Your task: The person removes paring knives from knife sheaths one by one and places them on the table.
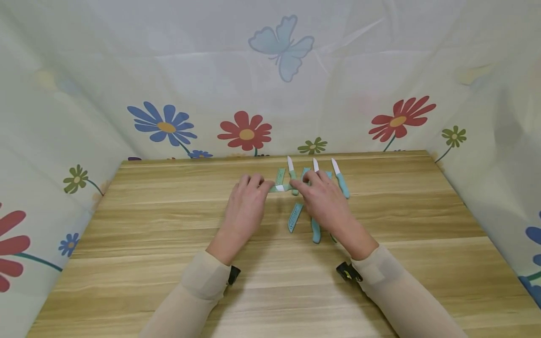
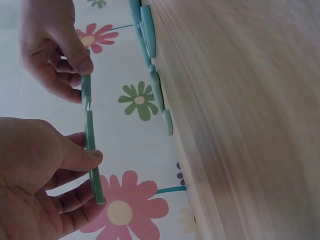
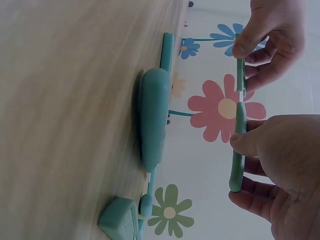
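Above the table, my left hand [image 1: 247, 204] pinches a green blade sheath [image 2: 94, 175] between thumb and fingers. My right hand [image 1: 323, 199] grips the green handle of a paring knife [image 3: 238, 162] level with it. A short stretch of its white blade shows between handle and sheath, with the rest inside the sheath. Beyond the hands lie another green paring knife [image 1: 290, 164] with a white blade and a second green sheath [image 1: 280, 175]. My right hand partly hides blue pieces beneath and behind it.
A blue sheath [image 1: 295, 217] lies nearer me, beside a blue handle [image 1: 316, 232]. At the right rests a blue paring knife [image 1: 341, 182], blade pointing away. Another white blade [image 1: 315, 164] and a blue sheath [image 1: 306, 172] show behind my right hand. A flowered curtain [image 1: 203, 75] surrounds the wooden table [image 1: 160, 220].
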The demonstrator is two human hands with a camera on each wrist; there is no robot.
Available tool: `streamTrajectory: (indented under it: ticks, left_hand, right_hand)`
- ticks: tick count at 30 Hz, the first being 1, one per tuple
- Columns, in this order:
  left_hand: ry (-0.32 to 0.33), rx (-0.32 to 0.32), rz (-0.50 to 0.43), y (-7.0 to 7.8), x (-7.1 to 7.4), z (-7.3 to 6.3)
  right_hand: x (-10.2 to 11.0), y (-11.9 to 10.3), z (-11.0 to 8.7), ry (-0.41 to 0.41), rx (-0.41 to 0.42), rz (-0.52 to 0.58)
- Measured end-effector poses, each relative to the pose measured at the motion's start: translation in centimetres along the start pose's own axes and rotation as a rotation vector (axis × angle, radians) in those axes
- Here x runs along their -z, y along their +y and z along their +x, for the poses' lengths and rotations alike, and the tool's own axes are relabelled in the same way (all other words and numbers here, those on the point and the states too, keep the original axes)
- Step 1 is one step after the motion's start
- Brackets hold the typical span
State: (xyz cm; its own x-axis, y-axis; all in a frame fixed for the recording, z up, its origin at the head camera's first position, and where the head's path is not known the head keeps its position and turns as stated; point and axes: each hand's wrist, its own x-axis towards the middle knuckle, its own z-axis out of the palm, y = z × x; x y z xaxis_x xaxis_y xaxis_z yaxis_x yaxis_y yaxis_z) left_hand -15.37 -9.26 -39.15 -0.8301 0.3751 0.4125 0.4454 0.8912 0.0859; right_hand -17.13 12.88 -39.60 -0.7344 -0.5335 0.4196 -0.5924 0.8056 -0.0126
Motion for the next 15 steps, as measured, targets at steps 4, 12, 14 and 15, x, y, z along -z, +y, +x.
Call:
streamTrajectory:
  ticks: [4,12,14,15]
  left_hand:
    - [-0.005,0.001,0.001,-0.04,-0.04,0.01]
    - [-0.014,0.012,0.002,-0.12,0.04,-0.01]
    - [-0.015,0.013,0.001,-0.16,0.03,-0.01]
    - [-0.015,0.013,0.001,-0.18,0.02,-0.01]
  right_hand:
    - [0.08,0.04,0.02,0.000,0.001,0.003]
    - [0.02,0.20,-0.03,0.003,-0.002,0.011]
    - [0.06,0.22,-0.03,0.002,-0.002,0.013]
    - [0.08,0.24,-0.02,0.002,-0.001,0.015]
